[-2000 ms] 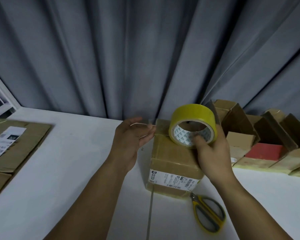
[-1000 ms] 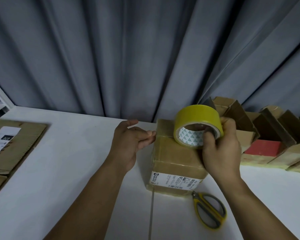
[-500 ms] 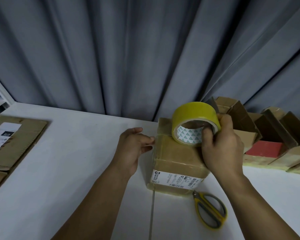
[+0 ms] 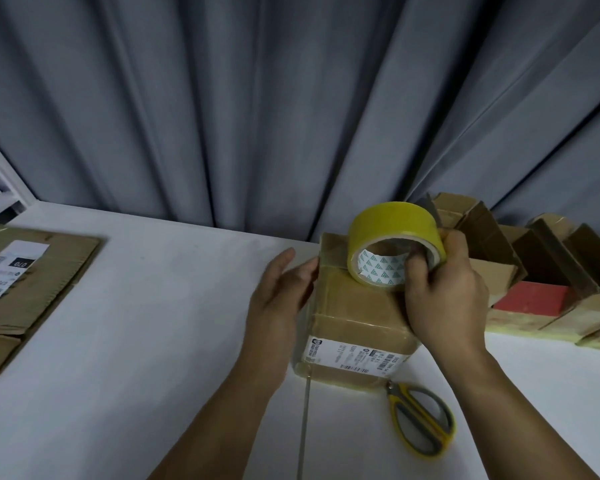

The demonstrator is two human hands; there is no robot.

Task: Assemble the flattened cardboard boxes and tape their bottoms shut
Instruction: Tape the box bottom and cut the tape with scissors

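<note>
Left hand (image 4: 278,295) flat (thumb uppermost); right hand (image 4: 445,301) curled.

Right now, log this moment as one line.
step: taping | right hand: grips yellow tape roll on box | left hand: flat against box side | scissors: on table

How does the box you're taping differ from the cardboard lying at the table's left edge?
The box stands assembled; the flattened cardboard lies flat. The left hand touches the box and the right hand holds the yellow tape roll on top of it; the flattened cardboard is untouched. Both are brown with a white printed label.
</note>
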